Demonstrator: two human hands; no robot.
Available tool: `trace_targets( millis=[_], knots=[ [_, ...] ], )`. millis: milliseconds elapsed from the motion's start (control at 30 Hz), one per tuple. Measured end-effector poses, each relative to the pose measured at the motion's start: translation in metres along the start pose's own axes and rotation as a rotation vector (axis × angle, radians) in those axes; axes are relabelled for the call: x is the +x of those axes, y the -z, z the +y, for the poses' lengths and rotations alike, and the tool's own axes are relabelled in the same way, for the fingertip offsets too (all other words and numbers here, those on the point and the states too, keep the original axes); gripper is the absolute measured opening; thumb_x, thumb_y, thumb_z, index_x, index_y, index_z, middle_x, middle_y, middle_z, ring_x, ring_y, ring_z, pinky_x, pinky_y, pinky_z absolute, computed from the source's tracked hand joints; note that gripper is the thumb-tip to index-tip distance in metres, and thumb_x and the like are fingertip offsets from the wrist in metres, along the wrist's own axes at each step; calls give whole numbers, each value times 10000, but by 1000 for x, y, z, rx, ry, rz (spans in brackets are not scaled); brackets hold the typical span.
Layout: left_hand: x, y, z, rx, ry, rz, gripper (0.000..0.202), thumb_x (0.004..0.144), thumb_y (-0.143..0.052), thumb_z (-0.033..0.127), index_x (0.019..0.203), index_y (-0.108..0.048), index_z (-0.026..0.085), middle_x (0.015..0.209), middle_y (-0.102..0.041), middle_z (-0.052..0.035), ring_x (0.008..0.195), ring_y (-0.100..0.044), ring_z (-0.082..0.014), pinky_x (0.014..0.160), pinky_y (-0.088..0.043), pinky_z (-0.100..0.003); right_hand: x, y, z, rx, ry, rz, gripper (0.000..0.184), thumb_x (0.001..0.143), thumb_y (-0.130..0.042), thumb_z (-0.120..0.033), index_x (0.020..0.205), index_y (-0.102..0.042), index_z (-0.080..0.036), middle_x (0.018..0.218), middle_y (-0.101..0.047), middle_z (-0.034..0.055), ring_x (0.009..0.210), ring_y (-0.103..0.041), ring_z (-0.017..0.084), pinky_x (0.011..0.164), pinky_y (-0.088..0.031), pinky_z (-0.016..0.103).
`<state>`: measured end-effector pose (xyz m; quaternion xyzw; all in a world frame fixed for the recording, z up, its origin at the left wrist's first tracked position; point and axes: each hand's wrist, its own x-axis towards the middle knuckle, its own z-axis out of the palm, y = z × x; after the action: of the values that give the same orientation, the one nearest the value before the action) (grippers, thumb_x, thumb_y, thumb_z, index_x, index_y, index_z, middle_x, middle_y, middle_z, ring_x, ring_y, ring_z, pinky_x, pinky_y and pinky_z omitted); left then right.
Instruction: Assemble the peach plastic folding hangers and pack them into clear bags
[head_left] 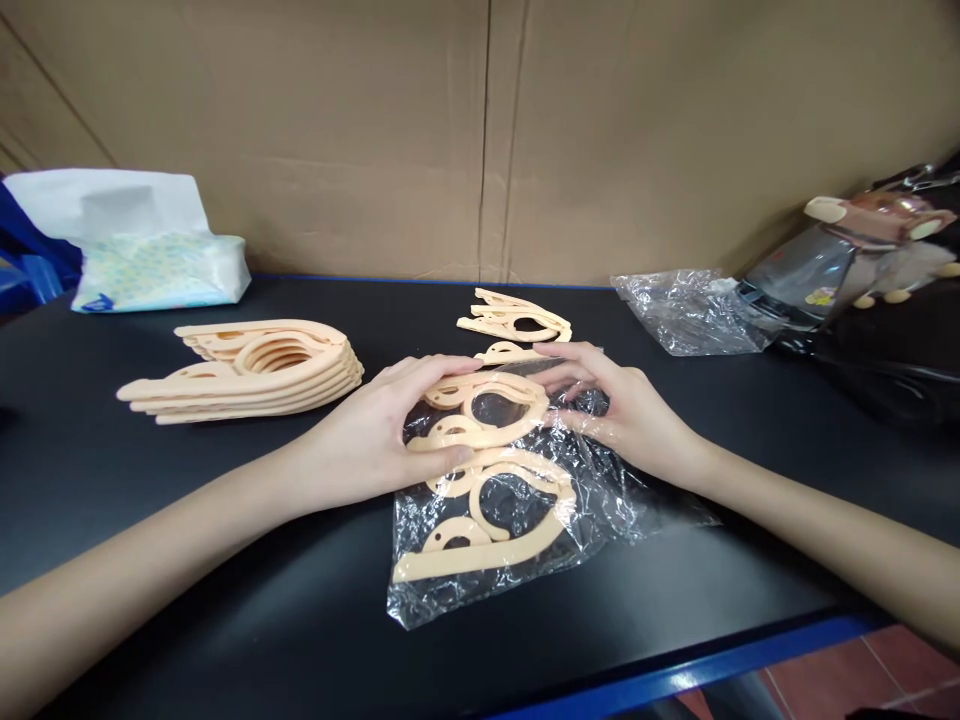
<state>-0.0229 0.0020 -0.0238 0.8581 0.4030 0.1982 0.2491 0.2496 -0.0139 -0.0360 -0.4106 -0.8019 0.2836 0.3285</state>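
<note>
A clear plastic bag point(600, 500) lies on the black table point(225, 600) with peach folding hangers point(487, 480) partly inside it. My left hand point(375, 435) grips the hangers at the bag's mouth, thumb under and fingers over them. My right hand point(622, 410) pinches the bag's plastic edge beside the hangers. A stack of several peach hangers point(255, 370) rests to the left. A smaller pile of hangers point(517, 318) lies just behind my hands.
A tissue pack point(150, 255) sits at the back left. Crumpled clear bags point(690, 310) and a plush toy point(877, 235) on dark plastic lie at the right. A cardboard wall point(480, 130) stands behind. The table's blue front edge point(712, 665) is near.
</note>
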Motion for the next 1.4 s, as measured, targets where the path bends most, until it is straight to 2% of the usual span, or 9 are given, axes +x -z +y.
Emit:
trace_targets(
  millis=[167, 267, 500, 667, 967, 1067, 1167, 1300, 1400],
  knots=[
    [0, 5, 4, -341, 102, 5, 466, 955, -435, 429, 1398, -437, 287, 1438, -534, -28, 1331, -478, -246, 1099, -409, -410, -2, -3, 2, -6, -1, 26, 499, 896, -654, -259, 1347, -439, -254, 1182, -697, 43, 1095, -649, 215, 918, -527, 416],
    [0, 6, 7, -337, 173, 65, 397, 959, -387, 370, 1309, -541, 263, 1442, -537, -10, 1386, -416, -241, 1154, -350, -411, -3, -4, 3, -26, 1, 44, 493, 896, -658, -278, 1337, -438, -260, 1149, -697, 39, 1062, -655, 212, 919, -530, 417],
    [1, -4, 4, -488, 227, 98, 359, 911, -412, 295, 1226, -579, 246, 1386, -588, -33, 1326, -493, -247, 1131, -393, -432, -4, -2, 4, -65, 35, 18, 475, 916, -640, -255, 1344, -434, -265, 1155, -687, 18, 1070, -645, 190, 942, -510, 382],
    [5, 2, 4, -645, 268, 97, 384, 848, -432, 215, 1210, -559, 223, 1229, -695, -45, 1198, -607, -247, 1071, -456, -437, -3, -3, 3, -32, 25, -1, 455, 933, -623, -283, 1349, -441, -258, 1176, -683, 25, 1090, -638, 191, 980, -488, 384],
    [4, 8, 3, -530, 212, 44, 292, 918, -456, 261, 1171, -602, 256, 1238, -689, -3, 1198, -603, -215, 1038, -475, -371, 1, -1, 4, 12, -21, 23, 497, 853, -719, -248, 1291, -485, -251, 1049, -735, -8, 960, -662, 181, 916, -479, 374],
    [3, 6, 3, -429, 127, 27, 280, 931, -504, 340, 1179, -596, 247, 1270, -661, -15, 1218, -582, -216, 1025, -481, -355, 1, -2, 4, -8, -24, 25, 502, 855, -718, -263, 1299, -482, -252, 1055, -735, -4, 957, -663, 181, 913, -480, 369],
    [0, 4, 5, -210, -5, -29, 400, 913, -560, 426, 1271, -542, 248, 1301, -631, -37, 1200, -586, -242, 1023, -482, -408, 1, -2, 2, -69, -15, 7, 517, 866, -696, -277, 1325, -459, -264, 1078, -727, 0, 990, -663, 192, 913, -492, 372],
    [-6, 3, 5, 133, -155, -73, 536, 906, -572, 477, 1385, -442, 274, 1435, -527, -50, 1326, -472, -276, 1172, -262, -559, -2, 13, -3, -210, -24, -50, 655, 884, -565, -180, 1471, -287, -270, 1112, -716, 23, 1031, -664, 211, 923, -508, 405],
    [-9, 2, 3, 225, -218, -80, 505, 938, -525, 448, 1404, -421, 284, 1484, -476, -47, 1375, -418, -267, 1197, -195, -558, 1, 35, -7, -315, -32, 64, 725, 855, -483, -124, 1516, -202, -221, 999, -721, 37, 874, -685, 203, 841, -545, 395]
  ],
)
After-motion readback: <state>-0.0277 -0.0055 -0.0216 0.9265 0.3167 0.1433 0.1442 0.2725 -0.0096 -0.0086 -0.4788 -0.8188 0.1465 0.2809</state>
